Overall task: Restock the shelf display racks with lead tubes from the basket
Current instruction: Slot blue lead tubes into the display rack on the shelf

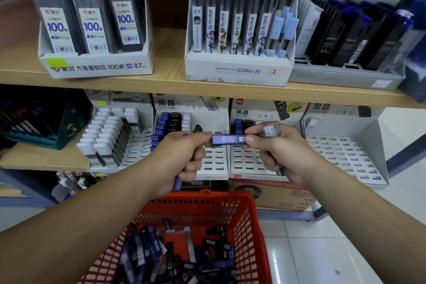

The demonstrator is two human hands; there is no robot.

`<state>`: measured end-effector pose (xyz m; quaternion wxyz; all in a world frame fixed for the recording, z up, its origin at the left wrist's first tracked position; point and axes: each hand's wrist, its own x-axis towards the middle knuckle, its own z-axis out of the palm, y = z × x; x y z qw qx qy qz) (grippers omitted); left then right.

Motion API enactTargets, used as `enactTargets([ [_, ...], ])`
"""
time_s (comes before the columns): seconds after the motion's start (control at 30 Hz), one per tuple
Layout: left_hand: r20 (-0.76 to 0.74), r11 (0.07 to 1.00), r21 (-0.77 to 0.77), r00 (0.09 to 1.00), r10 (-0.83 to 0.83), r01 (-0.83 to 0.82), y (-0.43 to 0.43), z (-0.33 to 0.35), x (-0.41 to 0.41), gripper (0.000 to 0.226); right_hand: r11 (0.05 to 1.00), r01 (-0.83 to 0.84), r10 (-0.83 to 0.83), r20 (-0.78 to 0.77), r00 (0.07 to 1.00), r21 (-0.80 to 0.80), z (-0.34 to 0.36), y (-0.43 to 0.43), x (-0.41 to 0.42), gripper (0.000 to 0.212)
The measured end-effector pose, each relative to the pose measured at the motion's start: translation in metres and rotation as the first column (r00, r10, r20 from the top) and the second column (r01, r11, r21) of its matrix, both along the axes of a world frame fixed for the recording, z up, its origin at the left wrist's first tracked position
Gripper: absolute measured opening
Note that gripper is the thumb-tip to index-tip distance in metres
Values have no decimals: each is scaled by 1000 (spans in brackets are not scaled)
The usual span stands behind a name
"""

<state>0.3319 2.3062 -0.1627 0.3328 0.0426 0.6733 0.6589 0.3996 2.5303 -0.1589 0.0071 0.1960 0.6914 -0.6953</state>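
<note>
A blue lead tube (227,139) lies level between my two hands in front of the lower shelf. My left hand (182,157) pinches its left end and also grips a bundle of tubes whose blue ends stick out below my fist. My right hand (280,154) pinches the right end and holds a clear tube (270,130) against my palm. The red basket (242,208) sits below my arms, holding several loose black and blue tubes. Behind my hands stand white slotted display racks (216,159), the left-middle one part-filled with blue and black tubes (166,127).
A right-hand rack (345,157) shows mostly bare slots. A rack with white-capped tubes (108,136) stands at the left. On the upper wooden shelf (161,85) sit boxes of lead refills. A cardboard box (276,193) lies under the racks. White floor tiles (322,249) lie at right.
</note>
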Motion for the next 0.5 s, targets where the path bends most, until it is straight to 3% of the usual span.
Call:
enactTargets([
  [0.1, -129, 997, -38, 989, -66, 62, 2, 1, 1, 25, 996, -56, 57, 21, 998, -69, -1, -1, -1, 12],
  [0.17, -208, 996, -69, 975, -76, 63, 3, 1, 2, 20, 991, -96, 101, 52, 994, -93, -4, -2, -2, 24],
  [0.5, -198, 1000, -12, 980, -9, 6, -1, -6, -2, 24, 981, -179, 188, 147, 971, -75, -4, -6, -3, 37],
])
